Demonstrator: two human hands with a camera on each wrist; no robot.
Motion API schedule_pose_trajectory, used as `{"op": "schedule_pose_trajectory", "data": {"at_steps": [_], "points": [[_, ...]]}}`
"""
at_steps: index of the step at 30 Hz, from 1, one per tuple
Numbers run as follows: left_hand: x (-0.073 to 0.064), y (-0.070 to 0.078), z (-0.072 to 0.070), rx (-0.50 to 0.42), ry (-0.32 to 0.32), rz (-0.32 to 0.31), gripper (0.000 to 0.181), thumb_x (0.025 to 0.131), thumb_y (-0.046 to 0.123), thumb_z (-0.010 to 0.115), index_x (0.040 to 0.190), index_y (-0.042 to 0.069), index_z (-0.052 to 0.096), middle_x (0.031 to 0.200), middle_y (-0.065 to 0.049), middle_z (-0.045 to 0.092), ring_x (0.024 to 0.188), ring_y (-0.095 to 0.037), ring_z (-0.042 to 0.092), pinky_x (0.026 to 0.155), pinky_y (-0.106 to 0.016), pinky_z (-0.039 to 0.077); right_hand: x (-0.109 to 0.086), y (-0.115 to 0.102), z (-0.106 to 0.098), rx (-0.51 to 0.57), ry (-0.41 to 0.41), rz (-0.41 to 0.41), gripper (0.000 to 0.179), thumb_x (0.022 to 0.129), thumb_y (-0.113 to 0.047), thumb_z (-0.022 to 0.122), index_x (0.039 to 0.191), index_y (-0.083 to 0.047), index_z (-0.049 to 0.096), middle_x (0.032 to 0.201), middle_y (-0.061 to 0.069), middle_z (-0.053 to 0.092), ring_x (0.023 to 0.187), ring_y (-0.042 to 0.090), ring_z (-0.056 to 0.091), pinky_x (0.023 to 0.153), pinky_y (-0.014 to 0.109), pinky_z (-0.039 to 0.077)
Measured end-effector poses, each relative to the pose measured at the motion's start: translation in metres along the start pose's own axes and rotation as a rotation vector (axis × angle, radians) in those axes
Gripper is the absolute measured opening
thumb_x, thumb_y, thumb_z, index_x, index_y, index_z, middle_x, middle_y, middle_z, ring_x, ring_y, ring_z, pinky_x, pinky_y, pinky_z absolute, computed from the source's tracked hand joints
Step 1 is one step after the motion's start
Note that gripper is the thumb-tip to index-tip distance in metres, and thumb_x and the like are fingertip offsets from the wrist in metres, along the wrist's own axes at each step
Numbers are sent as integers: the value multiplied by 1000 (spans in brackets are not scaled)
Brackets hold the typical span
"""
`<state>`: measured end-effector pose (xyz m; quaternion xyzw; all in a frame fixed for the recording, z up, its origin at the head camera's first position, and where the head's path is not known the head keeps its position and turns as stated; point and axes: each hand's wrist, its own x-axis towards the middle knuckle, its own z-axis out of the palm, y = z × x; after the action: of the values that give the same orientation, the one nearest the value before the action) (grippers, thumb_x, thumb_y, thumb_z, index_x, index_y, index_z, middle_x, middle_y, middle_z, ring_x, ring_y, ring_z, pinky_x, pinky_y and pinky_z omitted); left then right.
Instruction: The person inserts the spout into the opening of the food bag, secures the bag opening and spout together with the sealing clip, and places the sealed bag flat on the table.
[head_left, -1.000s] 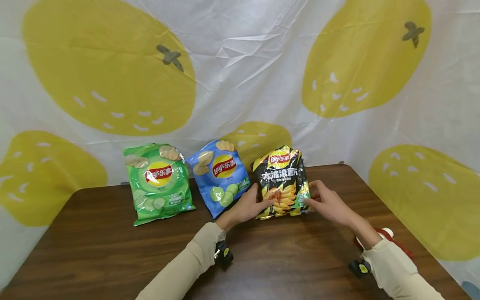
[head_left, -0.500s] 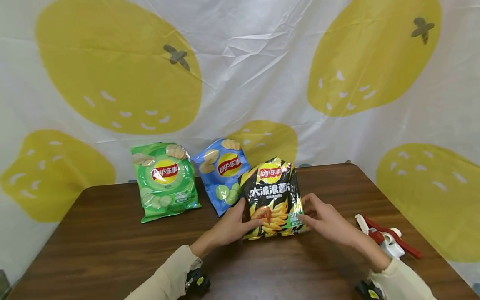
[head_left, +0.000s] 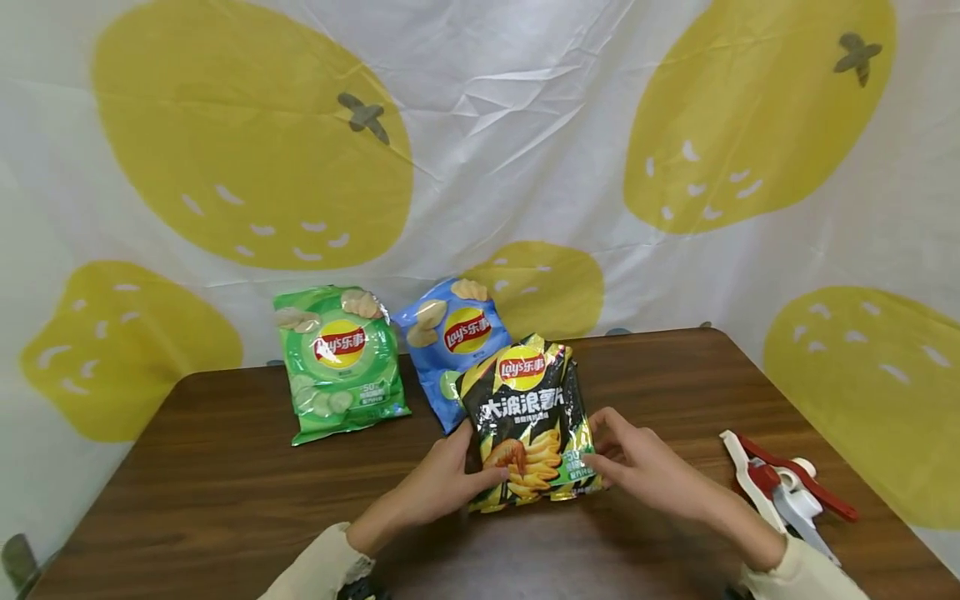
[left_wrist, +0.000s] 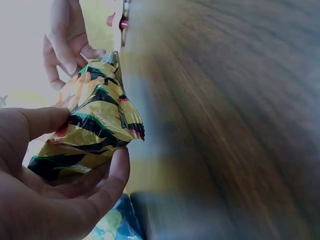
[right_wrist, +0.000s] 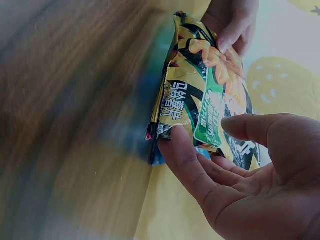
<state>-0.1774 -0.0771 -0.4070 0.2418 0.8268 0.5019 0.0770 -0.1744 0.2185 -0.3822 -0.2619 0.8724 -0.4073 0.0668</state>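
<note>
Both hands hold a black and yellow bag of chips (head_left: 522, 417), its printed front facing me and tilted back. My left hand (head_left: 431, 483) grips its lower left edge, thumb on the front; in the left wrist view the left fingers (left_wrist: 119, 167) curl beneath the bag. On the lower right edge, my right hand (head_left: 648, 467) pinches the bag, and the right wrist view shows that thumb (right_wrist: 245, 127) against the green label. Partly hidden behind it leans a blue bag of chips (head_left: 427, 354). Farther left, a green bag of chips (head_left: 341, 367) stands propped against the cloth.
The brown wooden table (head_left: 247, 492) runs back to a white hanging cloth (head_left: 517, 167) printed with yellow fruit. Near my right forearm, several red and white tools (head_left: 787, 487) lie in a heap at the table's right side.
Both hands have brought the black and yellow bag toward me and a little left, in front of the blue bag. My right arm has uncovered more of the red and white tools.
</note>
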Motion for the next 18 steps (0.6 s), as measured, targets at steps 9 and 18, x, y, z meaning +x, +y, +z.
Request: {"op": "schedule_pose_trajectory", "data": {"at_steps": [9, 18], "points": [[-14, -2, -1, -47, -68, -77, 65, 94, 33, 70, 146, 10, 37, 76, -9, 69, 46, -36, 61, 46, -31, 49, -5, 1, 11, 25, -30, -26, 30, 99, -21, 63, 117, -3, 47, 89, 7, 67, 69, 17, 67, 63, 31, 56], [-16, -7, 1, -24, -45, -54, 56, 95, 35, 69, 137, 7, 44, 70, -6, 65, 41, -29, 58, 41, -33, 47, -12, 1, 7, -76, -36, -27, 53, 100, -27, 62, 140, -1, 41, 101, 5, 70, 88, 15, 68, 73, 30, 56]]}}
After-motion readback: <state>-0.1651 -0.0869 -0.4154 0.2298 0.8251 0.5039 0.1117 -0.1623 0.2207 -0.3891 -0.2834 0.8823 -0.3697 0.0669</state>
